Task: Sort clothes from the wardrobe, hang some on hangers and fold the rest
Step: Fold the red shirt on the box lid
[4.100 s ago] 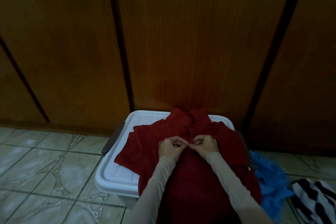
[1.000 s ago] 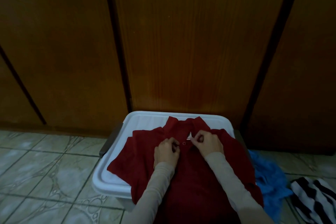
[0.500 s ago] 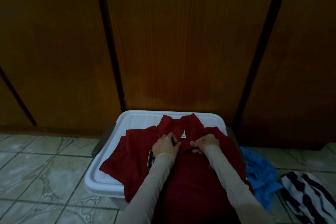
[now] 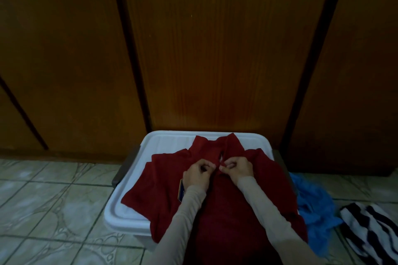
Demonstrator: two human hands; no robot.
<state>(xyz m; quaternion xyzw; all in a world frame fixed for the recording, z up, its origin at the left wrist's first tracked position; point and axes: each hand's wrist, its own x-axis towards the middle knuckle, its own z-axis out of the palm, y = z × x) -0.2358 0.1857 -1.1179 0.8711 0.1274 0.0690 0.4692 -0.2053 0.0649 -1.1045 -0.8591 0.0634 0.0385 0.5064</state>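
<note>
A dark red polo shirt point(image 4: 159, 187) lies face up across the lid of a white plastic storage box point(image 4: 129, 202), its collar pointing toward the wardrobe. My left hand point(image 4: 199, 173) pinches the left edge of the button placket just below the collar. My right hand point(image 4: 235, 166) pinches the right edge, and the two hands almost touch at the shirt's middle. A small badge shows on the chest beside my left wrist. The shirt's lower part hangs off the box toward me.
Closed brown wooden wardrobe doors point(image 4: 215, 49) fill the background right behind the box. A crumpled blue garment point(image 4: 316, 206) lies on the tiled floor point(image 4: 43, 200) to the right of the box, and a black-and-white striped garment point(image 4: 372, 228) lies further right.
Both hands have closed in on the placket below the collar, fingers now curled and pinching the fabric edges together. The collar opening has narrowed. The view shifted slightly.
</note>
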